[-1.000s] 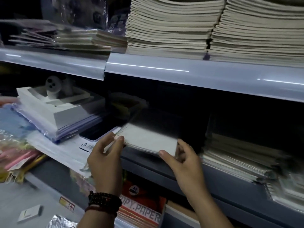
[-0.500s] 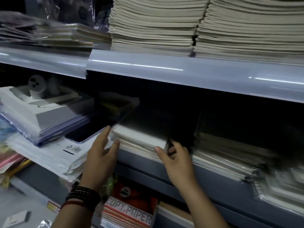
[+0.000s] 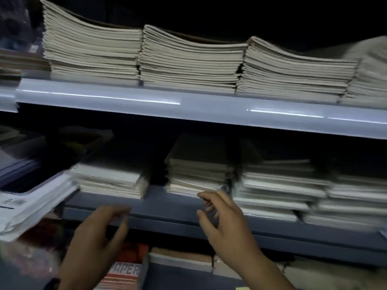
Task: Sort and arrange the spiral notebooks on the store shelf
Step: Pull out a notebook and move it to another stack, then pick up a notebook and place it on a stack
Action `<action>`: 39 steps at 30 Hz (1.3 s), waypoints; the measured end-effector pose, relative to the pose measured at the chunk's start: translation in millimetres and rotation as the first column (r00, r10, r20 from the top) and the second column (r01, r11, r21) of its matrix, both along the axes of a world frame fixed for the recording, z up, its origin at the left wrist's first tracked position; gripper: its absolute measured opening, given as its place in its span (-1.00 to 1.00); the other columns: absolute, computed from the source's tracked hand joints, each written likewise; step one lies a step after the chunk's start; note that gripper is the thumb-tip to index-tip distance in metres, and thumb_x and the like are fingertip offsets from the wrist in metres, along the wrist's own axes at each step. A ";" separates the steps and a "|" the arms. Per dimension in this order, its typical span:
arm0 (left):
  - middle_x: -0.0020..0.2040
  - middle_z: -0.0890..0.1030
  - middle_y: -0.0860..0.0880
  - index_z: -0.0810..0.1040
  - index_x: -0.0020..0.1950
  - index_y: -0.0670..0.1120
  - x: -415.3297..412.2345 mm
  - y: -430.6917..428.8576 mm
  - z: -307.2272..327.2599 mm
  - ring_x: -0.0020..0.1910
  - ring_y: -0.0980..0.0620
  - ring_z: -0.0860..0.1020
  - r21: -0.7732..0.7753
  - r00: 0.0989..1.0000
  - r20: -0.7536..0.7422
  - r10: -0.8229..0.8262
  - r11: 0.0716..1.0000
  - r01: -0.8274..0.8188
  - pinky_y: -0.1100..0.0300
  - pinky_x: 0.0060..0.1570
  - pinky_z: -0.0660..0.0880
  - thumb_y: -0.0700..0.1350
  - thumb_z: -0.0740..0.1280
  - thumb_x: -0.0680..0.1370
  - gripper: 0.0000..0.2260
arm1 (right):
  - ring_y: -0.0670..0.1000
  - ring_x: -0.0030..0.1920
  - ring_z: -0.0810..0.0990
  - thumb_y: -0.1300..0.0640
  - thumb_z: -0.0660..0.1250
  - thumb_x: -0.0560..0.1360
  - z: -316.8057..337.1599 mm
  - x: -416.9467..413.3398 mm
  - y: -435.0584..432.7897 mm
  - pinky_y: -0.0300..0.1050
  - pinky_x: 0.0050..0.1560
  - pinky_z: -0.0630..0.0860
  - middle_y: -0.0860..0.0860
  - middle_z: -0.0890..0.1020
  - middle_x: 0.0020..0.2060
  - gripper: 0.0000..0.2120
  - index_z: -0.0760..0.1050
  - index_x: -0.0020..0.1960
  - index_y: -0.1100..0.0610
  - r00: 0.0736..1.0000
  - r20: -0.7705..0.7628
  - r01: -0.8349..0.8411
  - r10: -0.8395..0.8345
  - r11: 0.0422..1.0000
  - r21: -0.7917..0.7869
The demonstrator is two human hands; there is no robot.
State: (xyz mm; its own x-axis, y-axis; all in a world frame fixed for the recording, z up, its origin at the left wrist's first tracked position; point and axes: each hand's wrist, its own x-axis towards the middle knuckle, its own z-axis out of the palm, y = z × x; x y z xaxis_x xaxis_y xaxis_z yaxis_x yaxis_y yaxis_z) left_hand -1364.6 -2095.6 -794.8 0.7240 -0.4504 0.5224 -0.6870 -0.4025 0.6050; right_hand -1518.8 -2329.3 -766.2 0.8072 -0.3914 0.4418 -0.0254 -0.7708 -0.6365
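Spiral notebooks, centre pile (image 3: 199,174): stacked on the middle shelf (image 3: 167,208) at frame centre, between a lower pile (image 3: 109,178) at left and wider piles (image 3: 278,185) at right. Judged light singly, heavy together; covers flexible, wire bindings apt to snag; best gripped at both front corners. Left hand (image 3: 100,231), lower left, is held loose, empty; right hand (image 3: 222,216), also empty, just beside the pile's lower edge.

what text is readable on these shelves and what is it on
"PAPER": on the red-striped pack below the lower shelf.
Printed label on the white packet at left: too blurred to read.
Notebook stacks: no text can be made out.
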 end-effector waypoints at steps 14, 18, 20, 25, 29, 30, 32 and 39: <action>-0.10 0.56 0.20 0.62 0.00 0.06 -68.6 -167.5 67.1 -0.07 0.16 0.56 0.067 0.908 0.313 -0.278 0.960 0.271 0.15 0.00 0.50 -0.05 0.31 0.56 -0.90 | -0.15 0.08 0.55 0.16 0.32 0.59 22.3 -103.0 -92.4 -0.27 -0.05 0.53 -0.26 0.48 0.07 -0.76 0.52 0.21 -0.08 0.915 0.224 0.330 -0.335 0.942 0.060; -0.12 0.52 0.17 0.61 0.03 0.06 -84.6 -208.9 86.0 -0.11 0.07 0.52 0.107 0.862 0.380 -0.335 0.942 0.319 0.14 -0.01 0.47 0.02 0.26 0.53 -0.82 | -0.15 0.00 0.56 0.18 0.34 0.58 27.4 -100.5 -100.9 -0.36 -0.13 0.50 -0.22 0.50 0.01 -0.81 0.54 0.12 -0.07 0.888 0.259 0.350 -0.380 0.924 0.156; -0.16 0.45 0.19 0.61 0.09 0.10 -92.0 -224.7 90.4 -0.15 0.04 0.52 0.173 0.833 0.416 -0.363 0.932 0.320 0.12 -0.04 0.45 0.08 0.25 0.52 -0.78 | -0.14 -0.06 0.57 0.19 0.36 0.57 29.7 -96.7 -102.7 -0.36 -0.17 0.49 -0.18 0.53 -0.04 -0.85 0.56 0.04 -0.05 0.864 0.290 0.349 -0.411 0.905 0.245; -0.15 0.61 0.09 0.64 0.13 0.09 -94.9 -247.7 91.8 -0.17 -0.04 0.60 0.236 0.812 0.448 -0.373 0.926 0.296 0.09 -0.13 0.52 0.12 0.31 0.51 -0.74 | 0.01 -0.25 0.68 0.24 0.38 0.56 39.0 -90.6 -100.0 -0.14 -0.32 0.57 0.02 0.68 -0.19 -0.95 0.58 -0.04 0.12 0.798 0.329 0.185 -0.504 0.726 0.663; -0.34 0.52 0.20 0.68 0.12 0.05 -88.7 -253.1 90.1 -0.26 0.08 0.59 0.194 0.829 0.408 -0.382 0.924 0.330 0.28 -0.27 0.38 0.07 0.43 0.50 -0.77 | 0.20 -0.27 0.72 0.22 0.37 0.58 52.8 -91.2 -93.3 -0.09 -0.36 0.60 0.19 0.71 -0.19 -0.89 0.54 -0.01 0.29 0.742 0.335 -0.088 -0.580 0.411 0.908; -0.42 0.41 0.25 0.69 0.10 0.04 -87.2 -254.4 89.0 -0.31 0.10 0.57 0.173 0.847 0.379 -0.374 0.927 0.332 0.30 -0.29 0.34 0.05 0.47 0.50 -0.79 | 0.21 -0.26 0.73 0.19 0.39 0.58 55.6 -91.6 -93.2 -0.09 -0.35 0.61 0.21 0.71 -0.18 -0.85 0.53 0.00 0.30 0.741 0.328 -0.124 -0.586 0.361 0.924; -0.50 0.37 0.27 0.69 0.05 0.02 -83.9 -258.0 85.7 -0.39 0.18 0.52 0.130 0.872 0.314 -0.376 0.926 0.353 0.40 -0.33 0.30 0.01 0.50 0.49 -0.83 | 0.22 -0.23 0.73 0.17 0.41 0.57 60.1 -91.4 -95.2 -0.09 -0.32 0.64 0.26 0.69 -0.13 -0.80 0.51 0.03 0.32 0.746 0.313 -0.165 -0.588 0.291 0.942; -0.03 0.71 0.19 0.67 0.18 0.08 -78.1 -262.8 77.4 0.01 0.21 0.64 0.121 0.886 0.176 -0.430 0.902 0.414 0.10 0.07 0.58 0.20 0.33 0.47 -0.64 | 0.16 -0.22 0.74 0.28 0.35 0.58 63.6 -89.7 -106.0 -0.19 -0.35 0.61 0.30 0.69 -0.21 -0.86 0.52 0.04 0.38 0.824 0.312 -0.206 -0.472 0.262 0.943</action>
